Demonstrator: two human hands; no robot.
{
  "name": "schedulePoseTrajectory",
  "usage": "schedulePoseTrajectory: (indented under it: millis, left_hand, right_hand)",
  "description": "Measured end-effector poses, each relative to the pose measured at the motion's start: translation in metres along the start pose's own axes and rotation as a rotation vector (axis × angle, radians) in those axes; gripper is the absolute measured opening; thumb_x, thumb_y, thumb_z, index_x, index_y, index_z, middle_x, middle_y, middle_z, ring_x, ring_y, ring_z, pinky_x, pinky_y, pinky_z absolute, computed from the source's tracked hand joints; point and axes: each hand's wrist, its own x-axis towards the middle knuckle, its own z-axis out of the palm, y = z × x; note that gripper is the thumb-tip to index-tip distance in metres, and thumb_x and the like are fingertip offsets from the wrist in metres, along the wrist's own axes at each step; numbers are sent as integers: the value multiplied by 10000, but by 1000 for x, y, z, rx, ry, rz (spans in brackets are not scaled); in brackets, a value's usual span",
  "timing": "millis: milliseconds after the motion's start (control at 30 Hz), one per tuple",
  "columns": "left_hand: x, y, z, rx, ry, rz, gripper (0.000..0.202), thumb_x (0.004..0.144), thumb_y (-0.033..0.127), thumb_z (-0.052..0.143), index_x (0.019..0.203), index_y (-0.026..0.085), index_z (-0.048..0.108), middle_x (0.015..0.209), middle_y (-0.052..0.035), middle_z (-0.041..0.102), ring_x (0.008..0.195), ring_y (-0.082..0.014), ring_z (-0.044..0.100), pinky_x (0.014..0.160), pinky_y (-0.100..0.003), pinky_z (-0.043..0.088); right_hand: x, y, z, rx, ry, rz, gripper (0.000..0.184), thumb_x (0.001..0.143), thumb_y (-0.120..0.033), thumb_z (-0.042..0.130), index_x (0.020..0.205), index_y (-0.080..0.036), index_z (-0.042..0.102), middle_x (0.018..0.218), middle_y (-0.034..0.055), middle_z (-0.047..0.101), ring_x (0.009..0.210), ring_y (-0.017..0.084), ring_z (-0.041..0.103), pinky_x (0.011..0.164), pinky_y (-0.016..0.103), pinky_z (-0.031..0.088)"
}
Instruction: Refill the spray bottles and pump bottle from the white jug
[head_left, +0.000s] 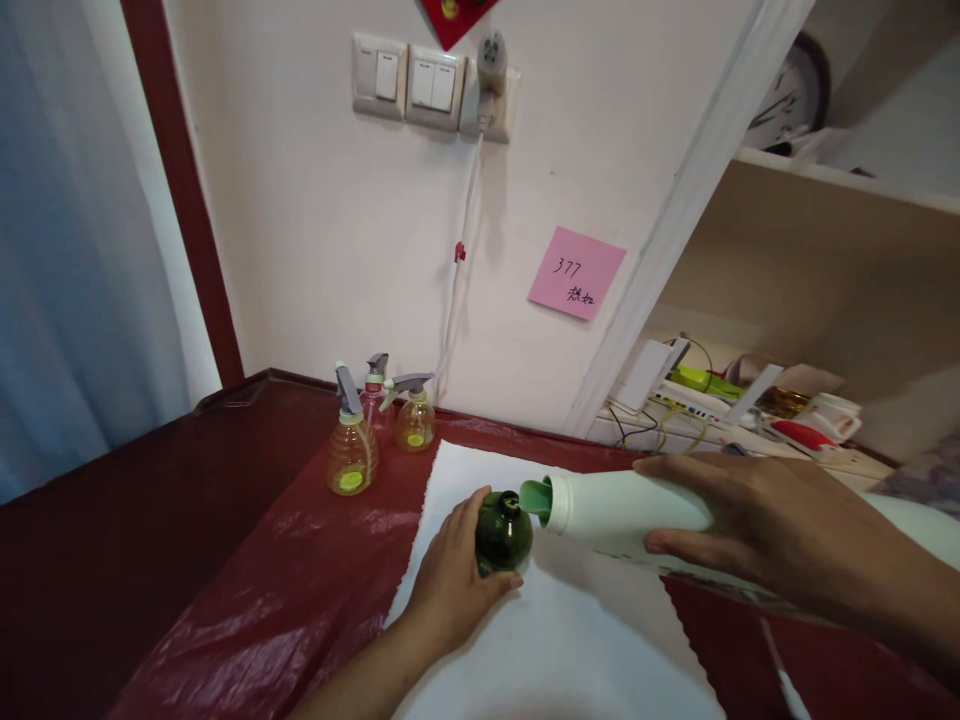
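My left hand is wrapped round a small dark green bottle with an uncapped neck, standing on a white sheet. From the right, my right hand grips a large pale green bottle, tipped onto its side. Its green spout is right by the neck of the small bottle; I cannot tell if they touch. Any liquid passing between them is too small to make out. Part of the large bottle lies hidden behind my right hand.
Three spray bottles stand at the back left: an amber one, a pink one and a small yellow one. Dark red plastic covers the table. A white router sits on the shelf at right. A cord hangs down the wall.
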Motion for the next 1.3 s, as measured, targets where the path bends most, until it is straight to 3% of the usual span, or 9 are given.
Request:
schedulePoseTrajectory:
  millis: [233,667,833,1300]
  left_hand:
    - [0,-2,0,3,5,22,920,690,198,753,1495,232,308,1509,-102,444,1386,-276,400,1163,-425,302]
    - [0,0,-1,14,4,9,912,690,195,741,1494,234,314,1510,-112,450,1385,-291,414,1161,-451,316]
    - [0,-3,1,15,13,20,913,693,216,756,1492,249,315,1518,-117,446,1404,-303,400,1171,-469,304]
    - [1,0,0,9,6,10,911,688,191,752,1488,224,318,1502,-114,456,1381,-286,414,1161,-436,311]
  right_hand:
    - [0,1,2,47,53,-9,355,881,-480,583,1190,-316,638,994,55,771,783,332,730,619,471,561]
    - [0,0,-1,20,-11,14,393,885,-499,582,1226,-310,627,1016,53,767,809,328,730,650,486,565]
    - [-1,1,0,14,28,-9,388,879,-483,585,1213,-296,646,1002,57,769,792,322,731,633,469,562]
    - [0,0,-1,29,27,-12,386,876,-503,589,1212,-318,635,992,45,769,785,330,730,619,480,565]
